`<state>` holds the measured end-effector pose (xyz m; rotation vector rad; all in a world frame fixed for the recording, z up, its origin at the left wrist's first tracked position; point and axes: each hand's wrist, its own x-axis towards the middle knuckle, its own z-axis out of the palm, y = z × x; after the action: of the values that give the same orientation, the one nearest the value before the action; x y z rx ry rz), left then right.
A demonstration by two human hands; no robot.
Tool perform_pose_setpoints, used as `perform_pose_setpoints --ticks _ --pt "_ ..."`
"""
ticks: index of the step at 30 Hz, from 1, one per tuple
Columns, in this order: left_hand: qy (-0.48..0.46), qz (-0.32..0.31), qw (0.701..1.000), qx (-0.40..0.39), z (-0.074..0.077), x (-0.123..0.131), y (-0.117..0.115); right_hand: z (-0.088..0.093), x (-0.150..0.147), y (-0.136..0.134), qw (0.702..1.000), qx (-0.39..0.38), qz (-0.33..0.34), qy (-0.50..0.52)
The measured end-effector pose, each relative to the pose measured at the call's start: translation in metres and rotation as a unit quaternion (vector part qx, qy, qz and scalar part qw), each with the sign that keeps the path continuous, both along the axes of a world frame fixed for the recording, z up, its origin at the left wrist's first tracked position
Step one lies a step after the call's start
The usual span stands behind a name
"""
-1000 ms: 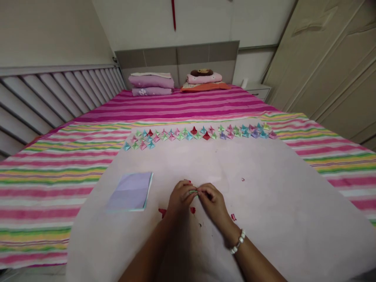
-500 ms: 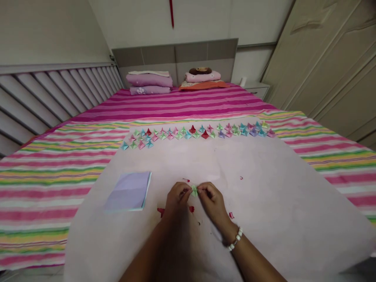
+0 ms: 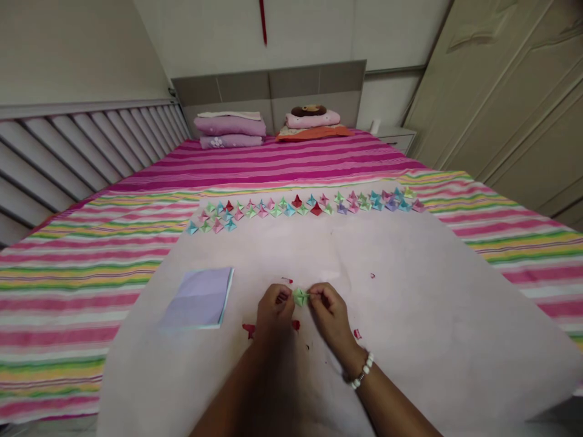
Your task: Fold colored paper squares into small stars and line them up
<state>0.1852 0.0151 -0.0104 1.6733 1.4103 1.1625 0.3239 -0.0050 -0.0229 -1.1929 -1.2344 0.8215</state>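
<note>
A small light green folded-paper piece (image 3: 300,297) is held between my two hands, low over the pale sheet (image 3: 410,315). My left hand (image 3: 275,306) pinches its left side with thumb and fingertips. On the opposite side, my right hand (image 3: 328,309) grips a thin point of it; a white bead bracelet circles that wrist. To the left lies a stack of square paper (image 3: 200,297), lilac on top with a bluish edge. Red paper scraps (image 3: 248,329) rest around the hands, some partly covered by my left hand and forearm.
Several small folded-paper pieces (image 3: 316,209) in red, pink, green, blue and purple stand in rows along the sheet's far edge. A striped bedspread (image 3: 64,291) surrounds the sheet. Farther back are folded bedding (image 3: 231,125), a headboard (image 3: 314,79) and a rail (image 3: 91,142) at left.
My hands have drawn slightly apart, and the green folded piece now looks wider and more spread between them. The whole view has shifted a little.
</note>
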Motion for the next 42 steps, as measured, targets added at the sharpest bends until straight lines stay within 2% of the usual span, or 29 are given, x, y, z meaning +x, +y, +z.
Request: perform_pose_setpoints --ticks 4,12,23,28,32,35,38,42 --pt "-0.016 0.007 1.000 -0.002 0.000 -0.001 0.001 0.000 0.000 -0.001 1.000 -0.004 -0.007 0.009" --pt "-0.009 -0.056 0.997 0.053 0.002 -0.006 0.004 0.000 -0.001 0.000 0.999 -0.019 -0.017 0.029" --pt "0.142 -0.092 0.982 0.078 0.004 -0.013 -0.003 -0.005 0.000 0.003 0.998 -0.027 -0.018 0.057" --pt "0.229 -0.125 0.961 0.087 0.014 -0.023 0.000 -0.006 0.001 0.003 0.996 -0.040 -0.013 0.073" --pt "0.249 -0.142 0.954 0.091 0.018 -0.027 0.003 -0.002 0.000 0.002 0.997 -0.037 -0.019 0.068" --pt "0.261 -0.128 0.952 0.092 0.021 -0.027 0.002 0.002 0.000 0.002 0.998 -0.030 -0.020 0.060" --pt "0.226 -0.086 0.967 0.077 0.028 -0.031 0.006 0.004 0.000 0.001 0.997 -0.048 -0.025 0.061" --pt "0.154 0.005 0.987 0.051 0.044 -0.051 0.037 0.004 -0.001 0.001 0.996 -0.058 -0.029 0.059"
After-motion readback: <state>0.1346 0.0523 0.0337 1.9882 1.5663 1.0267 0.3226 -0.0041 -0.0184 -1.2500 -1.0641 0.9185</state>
